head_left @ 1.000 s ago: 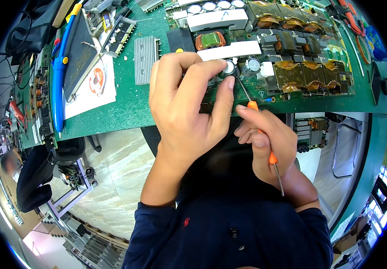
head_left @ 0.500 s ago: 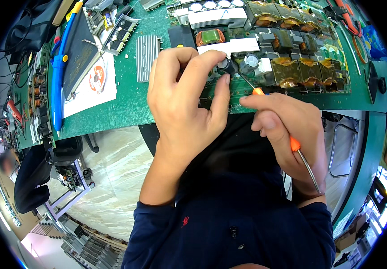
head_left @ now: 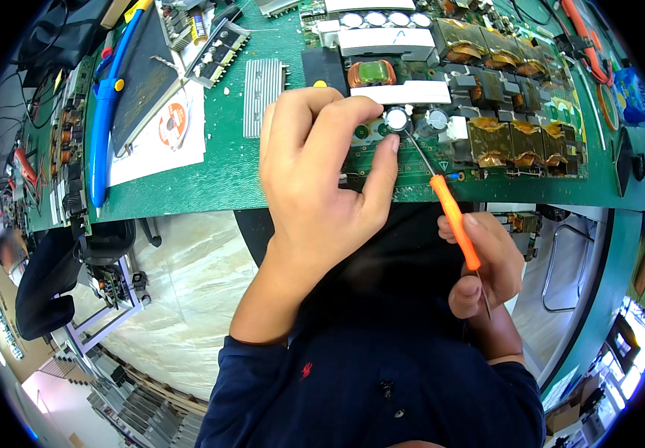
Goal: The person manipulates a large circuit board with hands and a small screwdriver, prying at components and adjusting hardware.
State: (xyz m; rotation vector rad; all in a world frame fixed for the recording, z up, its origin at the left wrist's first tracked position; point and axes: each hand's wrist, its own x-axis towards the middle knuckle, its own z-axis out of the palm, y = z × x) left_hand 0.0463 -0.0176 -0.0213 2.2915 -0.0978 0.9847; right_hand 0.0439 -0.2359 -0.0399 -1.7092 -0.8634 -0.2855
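My left hand [head_left: 322, 160] reaches over the near edge of a circuit board [head_left: 412, 166]. Its index finger and thumb pinch at the side of a small round capacitor [head_left: 396, 119] with a silver top. A second capacitor [head_left: 433, 122] stands just to the right. In my right hand [head_left: 492, 261] is a slim screwdriver [head_left: 455, 222] with an orange handle and metal shaft showing at both ends. The fingers grip it near the rear of the handle. Its upper shaft slants up to the left, and the tip meets the capacitor's lower right side, where exact contact is hidden.
Brown-taped transformers [head_left: 490, 142] and a copper-wound coil [head_left: 371, 73] crowd the board. Left of it lie a finned heatsink [head_left: 264, 97], a blue desoldering pump [head_left: 103, 142] and a white paper [head_left: 188, 149] with an orange-and-white disc. Red-handled pliers [head_left: 584, 33] rest at the far right.
My right hand has dropped lower and slid back along the screwdriver, baring its handle. The capacitor now shows its silver top. My view has shifted slightly.
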